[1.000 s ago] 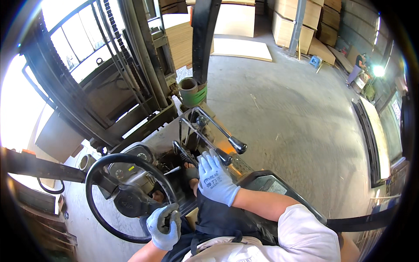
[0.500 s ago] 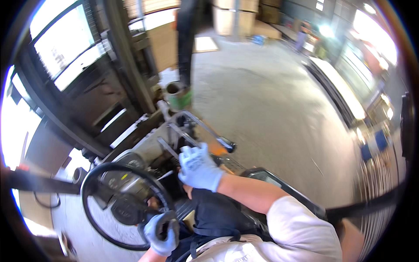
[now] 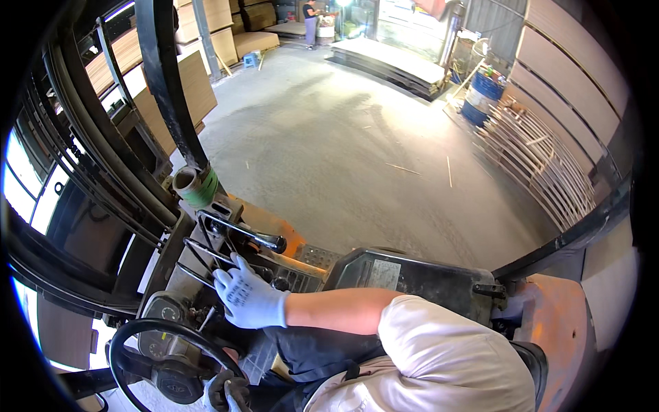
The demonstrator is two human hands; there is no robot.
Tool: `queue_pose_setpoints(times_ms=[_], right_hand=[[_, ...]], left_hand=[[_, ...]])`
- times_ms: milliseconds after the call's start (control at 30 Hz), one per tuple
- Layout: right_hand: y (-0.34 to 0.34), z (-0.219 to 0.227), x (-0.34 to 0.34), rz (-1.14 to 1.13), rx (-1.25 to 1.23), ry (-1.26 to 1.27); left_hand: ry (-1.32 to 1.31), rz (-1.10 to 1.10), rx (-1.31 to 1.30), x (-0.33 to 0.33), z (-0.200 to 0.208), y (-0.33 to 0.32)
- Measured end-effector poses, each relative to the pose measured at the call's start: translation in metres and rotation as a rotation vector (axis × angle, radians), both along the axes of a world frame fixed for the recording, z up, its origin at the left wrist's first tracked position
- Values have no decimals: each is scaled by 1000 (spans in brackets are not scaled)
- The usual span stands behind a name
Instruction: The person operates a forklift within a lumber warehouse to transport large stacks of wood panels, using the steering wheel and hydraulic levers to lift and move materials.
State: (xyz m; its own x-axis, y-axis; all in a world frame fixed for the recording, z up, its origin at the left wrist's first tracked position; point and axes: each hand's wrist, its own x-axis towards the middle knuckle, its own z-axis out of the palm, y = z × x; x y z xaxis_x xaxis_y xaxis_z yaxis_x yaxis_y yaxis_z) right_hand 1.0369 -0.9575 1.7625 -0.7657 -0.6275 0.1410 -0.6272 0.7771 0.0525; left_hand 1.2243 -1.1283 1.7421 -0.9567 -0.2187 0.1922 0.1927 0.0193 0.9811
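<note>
I sit at the controls of a forklift. My right hand [image 3: 252, 296], in a light blue work glove, has its fingers curled over the ends of the thin metal control levers [image 3: 197, 273]; part of the grip is hidden. Just beyond it lies a longer lever with a black handle [image 3: 273, 242]. At the lower edge my left hand [image 3: 228, 393], gloved in blue and grey, is closed at the right side of the black steering wheel [image 3: 121, 335]. A round instrument panel [image 3: 159, 328] sits beyond the wheel.
The mast [image 3: 103, 147] rises on the left, beside a roof post [image 3: 173, 89] with a green-banded cup [image 3: 195, 187]. Across the concrete floor [image 3: 329, 165] are a stack of boards [image 3: 388, 65], a blue-and-white drum [image 3: 484, 99], a heap of sticks [image 3: 539, 161] and a standing person [image 3: 310, 24].
My view has swung right, so mast and wheel sit further left and more of the right side shows. Both hands stay at the wheel and levers.
</note>
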Motion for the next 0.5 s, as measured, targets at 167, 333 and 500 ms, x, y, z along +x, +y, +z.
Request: queue_pose_setpoints(times_ms=[167,333,500], right_hand=[[-5,-69,105,13,-773,41],[-45,-162,105,-269,-529,356],[-147,-216,34,-470,-302,469]], left_hand=[[53,-80,49,38,-51,-76],[140,-173,-74,60,-108,-166],[161,-180,-44,83,-170,-245]])
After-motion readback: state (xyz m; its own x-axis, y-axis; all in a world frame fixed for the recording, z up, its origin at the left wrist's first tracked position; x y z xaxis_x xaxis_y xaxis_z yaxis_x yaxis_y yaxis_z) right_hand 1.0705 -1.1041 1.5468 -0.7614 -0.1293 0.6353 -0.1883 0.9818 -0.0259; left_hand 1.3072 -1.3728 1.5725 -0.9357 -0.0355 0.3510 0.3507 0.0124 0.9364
